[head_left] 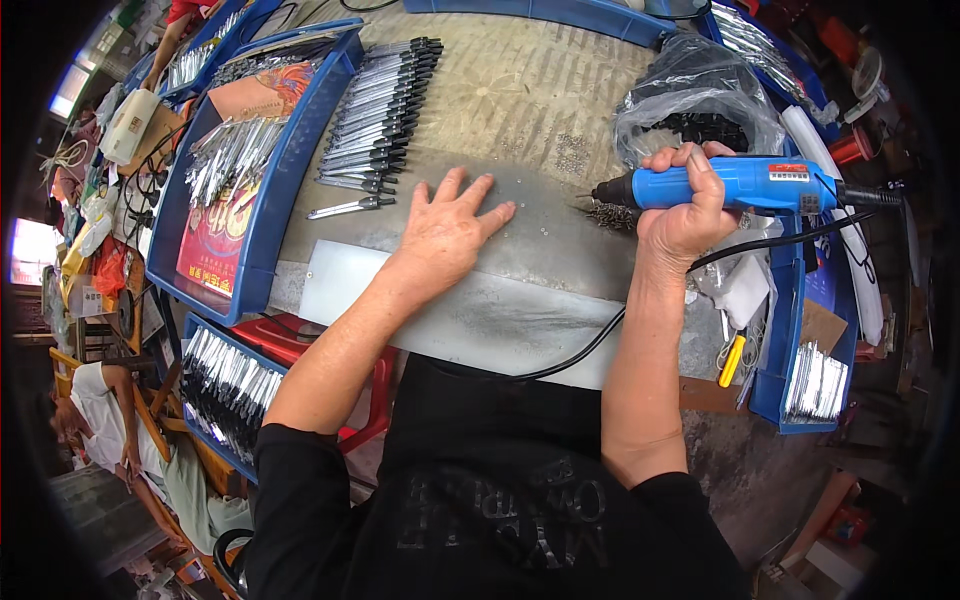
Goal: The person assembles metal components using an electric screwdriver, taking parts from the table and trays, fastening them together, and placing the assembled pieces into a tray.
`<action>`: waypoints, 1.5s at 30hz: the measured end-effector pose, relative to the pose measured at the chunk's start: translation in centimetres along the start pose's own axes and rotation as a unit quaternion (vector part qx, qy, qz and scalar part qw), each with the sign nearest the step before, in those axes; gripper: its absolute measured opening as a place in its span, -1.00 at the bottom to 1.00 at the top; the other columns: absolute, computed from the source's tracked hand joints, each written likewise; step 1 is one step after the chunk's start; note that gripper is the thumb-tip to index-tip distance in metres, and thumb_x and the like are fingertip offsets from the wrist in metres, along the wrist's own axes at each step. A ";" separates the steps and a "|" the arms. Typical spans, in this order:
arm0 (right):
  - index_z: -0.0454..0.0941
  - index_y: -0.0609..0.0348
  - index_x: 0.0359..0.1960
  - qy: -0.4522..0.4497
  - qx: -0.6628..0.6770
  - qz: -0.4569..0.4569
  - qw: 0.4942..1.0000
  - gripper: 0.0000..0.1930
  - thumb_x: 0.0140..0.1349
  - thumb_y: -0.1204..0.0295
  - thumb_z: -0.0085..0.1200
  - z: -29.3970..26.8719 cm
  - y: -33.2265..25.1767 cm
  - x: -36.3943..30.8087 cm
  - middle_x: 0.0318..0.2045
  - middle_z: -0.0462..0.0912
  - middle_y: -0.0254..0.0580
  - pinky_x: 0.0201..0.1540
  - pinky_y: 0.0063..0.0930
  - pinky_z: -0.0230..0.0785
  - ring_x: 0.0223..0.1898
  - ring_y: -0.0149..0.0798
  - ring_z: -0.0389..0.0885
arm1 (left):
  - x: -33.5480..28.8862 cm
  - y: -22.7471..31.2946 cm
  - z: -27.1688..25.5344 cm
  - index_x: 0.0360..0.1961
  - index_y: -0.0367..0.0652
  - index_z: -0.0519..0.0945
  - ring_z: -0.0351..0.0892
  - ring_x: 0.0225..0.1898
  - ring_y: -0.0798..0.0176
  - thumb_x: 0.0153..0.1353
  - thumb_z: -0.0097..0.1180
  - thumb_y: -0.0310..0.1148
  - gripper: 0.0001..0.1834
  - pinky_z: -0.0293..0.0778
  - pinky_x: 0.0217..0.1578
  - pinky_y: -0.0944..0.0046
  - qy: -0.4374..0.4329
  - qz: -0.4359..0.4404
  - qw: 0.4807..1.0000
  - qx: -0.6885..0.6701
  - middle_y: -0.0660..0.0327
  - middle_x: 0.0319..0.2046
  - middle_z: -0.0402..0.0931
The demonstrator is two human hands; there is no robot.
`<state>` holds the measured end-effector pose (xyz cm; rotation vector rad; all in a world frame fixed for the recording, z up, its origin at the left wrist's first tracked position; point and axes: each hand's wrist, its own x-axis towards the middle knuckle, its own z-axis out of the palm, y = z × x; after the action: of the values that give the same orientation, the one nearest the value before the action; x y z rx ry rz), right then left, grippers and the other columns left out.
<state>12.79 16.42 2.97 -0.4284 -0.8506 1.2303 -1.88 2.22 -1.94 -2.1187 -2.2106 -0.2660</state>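
My right hand [688,215] is wrapped round a blue electric screwdriver [765,185], held level with its black nose to the left. Just below that nose lies a small heap of dark screws [610,214]. My left hand [440,240] is over the worktop [500,165], palm down, fingers spread, with nothing visible in it. Beyond its fingers, to the left, runs a row of slim silver pen-like metal parts with black ends [375,110]. One similar silver part [350,207] sits apart at the near end of that row.
A blue tray [262,235] of silver parts stands at left, with another blue tray [222,385] below it. On the right are a clear plastic bag [690,85] of black pieces, a yellow-handled tool [733,360] and the screwdriver's black cable [570,358]. A person [120,400] sits at lower left.
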 end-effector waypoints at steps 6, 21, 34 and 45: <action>0.29 0.42 -0.33 0.001 0.005 0.005 1.000 -0.70 -0.15 0.57 0.02 0.0 -0.2 0.0 -0.57 0.37 -0.15 -0.56 -0.41 0.39 -0.65 -0.27 0.43 | 0.2 -0.7 -0.9 -0.05 0.09 0.48 0.18 0.11 -0.03 -0.08 -0.15 -0.59 -0.48 0.17 -0.01 0.00 0.023 -0.039 0.999 -0.006 0.11 0.06 0.29; 0.33 0.42 -0.38 0.000 0.022 -0.001 1.000 -0.76 -0.14 0.61 0.02 -0.3 0.3 0.1 -0.48 0.39 -0.10 -0.56 -0.44 0.38 -0.65 -0.27 0.44 | 0.4 1.8 -0.2 -0.02 0.15 0.46 0.13 0.14 0.01 -0.02 -0.13 -0.51 -0.51 0.13 0.02 -0.09 -0.014 0.048 0.999 0.001 0.13 0.10 0.22; 0.30 0.42 -0.33 -0.002 0.019 0.010 1.000 -0.71 -0.15 0.59 0.03 -0.2 0.3 0.0 -0.54 0.39 -0.12 -0.55 -0.42 0.39 -0.65 -0.26 0.44 | -1.8 -3.7 -2.6 -0.17 -0.11 0.49 0.33 -0.07 0.09 -0.15 -0.09 -0.64 -0.57 0.28 -0.14 0.17 0.125 -0.037 0.990 -0.060 0.14 -0.14 0.41; 0.28 0.40 -0.31 -0.002 -0.001 0.006 1.000 -0.69 -0.11 0.52 0.02 -0.3 0.3 0.0 -0.61 0.42 -0.09 -0.53 -0.37 0.40 -0.65 -0.23 0.45 | -8.4 -9.5 -2.7 -0.30 -0.23 0.49 0.40 -0.25 0.03 -0.12 -0.04 -0.64 -0.72 0.34 -0.22 0.14 0.167 -0.138 0.973 -0.074 0.10 -0.35 0.46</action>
<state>12.87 16.57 2.55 -0.4321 -0.8542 1.2418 -11.17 -6.85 -1.39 -1.6633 -2.3280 -0.7640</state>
